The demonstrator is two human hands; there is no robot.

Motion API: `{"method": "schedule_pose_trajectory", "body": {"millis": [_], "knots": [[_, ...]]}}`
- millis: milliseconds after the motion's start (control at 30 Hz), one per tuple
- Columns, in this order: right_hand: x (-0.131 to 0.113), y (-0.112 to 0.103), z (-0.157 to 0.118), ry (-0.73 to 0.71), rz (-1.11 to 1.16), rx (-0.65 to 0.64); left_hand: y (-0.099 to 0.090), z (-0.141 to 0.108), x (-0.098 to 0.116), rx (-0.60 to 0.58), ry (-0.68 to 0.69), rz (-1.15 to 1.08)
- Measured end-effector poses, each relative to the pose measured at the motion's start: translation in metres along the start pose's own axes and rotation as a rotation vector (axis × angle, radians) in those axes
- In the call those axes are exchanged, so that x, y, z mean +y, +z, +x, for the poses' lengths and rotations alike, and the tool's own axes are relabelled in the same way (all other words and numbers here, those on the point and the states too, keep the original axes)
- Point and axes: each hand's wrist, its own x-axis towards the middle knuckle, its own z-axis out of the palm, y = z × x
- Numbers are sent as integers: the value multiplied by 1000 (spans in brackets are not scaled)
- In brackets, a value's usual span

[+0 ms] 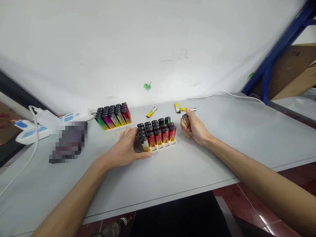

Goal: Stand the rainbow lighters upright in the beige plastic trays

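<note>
My left hand point(123, 146) is curved around the left end of a pale lighter tray point(168, 144), its thumb along the front corner. Upright lighters with black tops fill the back rows, many of them red and gold. In the front row a silver-and-yellow lighter point(144, 144) stands at the left end, and the other front holes are bare. Just right of the tray, my right hand point(196, 128) is closed around a lighter point(186, 118); its black top shows and the fingers hide most of the body.
A second tray point(118, 127) packed with multicoloured lighters stands back left. Loose yellow lighters point(151, 112) lie near the wall. Power strips point(37, 134), a white cable point(37, 144) and a blurred dark object point(70, 141) are at the left. A blue metal frame point(266, 79) rises at right.
</note>
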Motion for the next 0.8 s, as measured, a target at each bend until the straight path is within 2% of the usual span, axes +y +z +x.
{"method": "schedule_pose_trajectory", "body": {"millis": [400, 567, 700, 800], "knots": [[3, 1, 1, -4, -19, 72, 1, 1, 0, 34, 0, -57], [-3, 0, -2, -152, -126, 91, 3, 1, -3, 59, 23, -74], [-22, -7, -12, -263, -314, 45, 5, 1, -5, 98, 68, -88], [-34, -10, -20, -357, -308, 25, 8, 0, -7, 81, 68, -84]]}}
